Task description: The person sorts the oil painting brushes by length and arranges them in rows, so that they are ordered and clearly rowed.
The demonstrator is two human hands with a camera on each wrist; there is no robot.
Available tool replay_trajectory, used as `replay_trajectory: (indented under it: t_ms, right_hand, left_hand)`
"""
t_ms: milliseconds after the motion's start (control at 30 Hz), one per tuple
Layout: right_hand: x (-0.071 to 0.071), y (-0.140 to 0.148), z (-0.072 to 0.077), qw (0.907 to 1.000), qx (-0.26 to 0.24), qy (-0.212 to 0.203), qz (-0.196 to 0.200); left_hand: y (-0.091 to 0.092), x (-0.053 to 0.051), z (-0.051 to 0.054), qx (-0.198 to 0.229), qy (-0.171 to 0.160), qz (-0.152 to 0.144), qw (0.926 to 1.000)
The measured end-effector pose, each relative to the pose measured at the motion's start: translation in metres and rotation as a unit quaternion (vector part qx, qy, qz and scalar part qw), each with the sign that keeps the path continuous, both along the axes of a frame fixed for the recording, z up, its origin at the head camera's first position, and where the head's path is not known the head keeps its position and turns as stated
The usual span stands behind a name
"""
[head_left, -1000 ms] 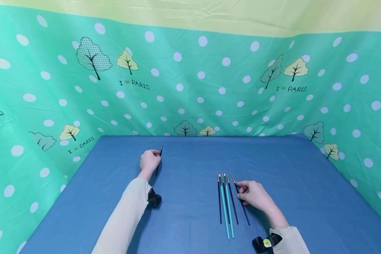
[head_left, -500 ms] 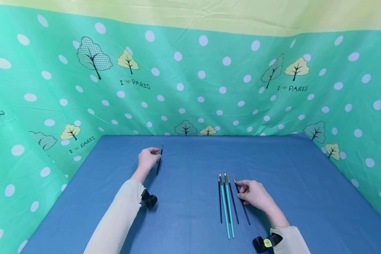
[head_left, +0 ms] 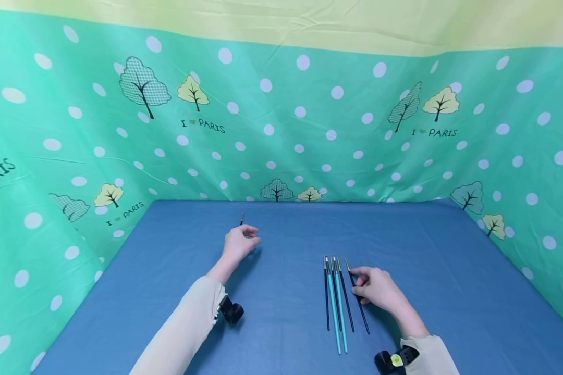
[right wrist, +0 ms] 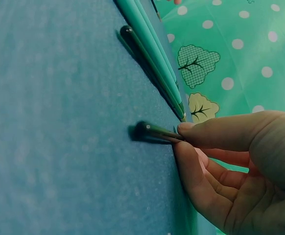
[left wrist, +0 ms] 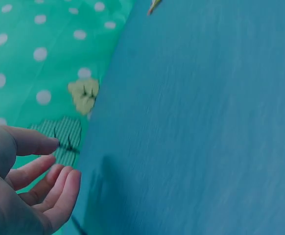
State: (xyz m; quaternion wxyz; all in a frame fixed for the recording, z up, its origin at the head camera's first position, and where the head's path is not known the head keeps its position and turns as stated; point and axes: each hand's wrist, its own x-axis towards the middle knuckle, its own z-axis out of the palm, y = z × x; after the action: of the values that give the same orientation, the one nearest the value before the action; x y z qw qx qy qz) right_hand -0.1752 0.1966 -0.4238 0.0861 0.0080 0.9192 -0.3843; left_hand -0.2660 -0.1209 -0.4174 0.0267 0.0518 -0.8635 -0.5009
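Near the far left of the table my left hand hovers with its thumb and fingers apart, holding nothing. Just behind it shows the tip of a dark paintbrush; the hand hides the rest. My right hand pinches another black paintbrush between thumb and fingers, and this brush lies on or close to the tabletop. Left of it is a row of several paintbrushes, among them a turquoise one and a black one. In the right wrist view, the pinched brush's rounded dark handle end points out from the fingertips.
A blue cloth covers the table. Green dotted fabric printed with trees hangs behind it and along both sides. Black cameras are strapped to the left wrist and right wrist.
My left hand has let go of the dark paintbrush at the far left and moved a little to the right, in front of it. The right hand keeps its pinch in the same place.
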Motion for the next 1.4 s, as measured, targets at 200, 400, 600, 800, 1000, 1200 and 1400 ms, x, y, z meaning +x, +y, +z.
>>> replay_trajectory:
  t_ms: [200, 400, 600, 800, 1000, 1200, 1400]
  right_hand:
    - [0.001, 0.000, 0.000, 1.0000, 0.002, -0.001, 0.002]
    - [0.001, 0.000, 0.001, 1.0000, 0.005, -0.001, 0.003]
    - [0.002, 0.000, 0.001, 1.0000, 0.002, -0.005, 0.004]
    - [0.002, 0.001, 0.001, 1.0000, -0.006, -0.006, 0.004]
    - [0.000, 0.002, 0.001, 0.9999, -0.005, -0.009, 0.000]
    - [0.001, 0.001, 0.001, 1.0000, -0.006, -0.006, -0.002]
    - [0.002, 0.001, 0.002, 0.9999, -0.007, -0.007, -0.002]
  left_hand:
    - [0.025, 0.018, 0.000, 0.035, -0.022, -0.036, 0.9985]
    - [0.051, 0.037, 0.001, 0.069, -0.055, -0.104, 0.9907]
    - [0.073, 0.055, -0.001, 0.116, -0.072, -0.147, 0.9798]
    - [0.094, 0.070, -0.005, 0.148, -0.078, -0.168, 0.9715]
    - [0.111, 0.080, -0.009, 0.171, -0.092, -0.178, 0.9646]
    - [0.124, 0.088, -0.010, 0.154, -0.092, -0.168, 0.9692]
    - [0.133, 0.095, -0.010, 0.120, -0.093, -0.154, 0.9763]
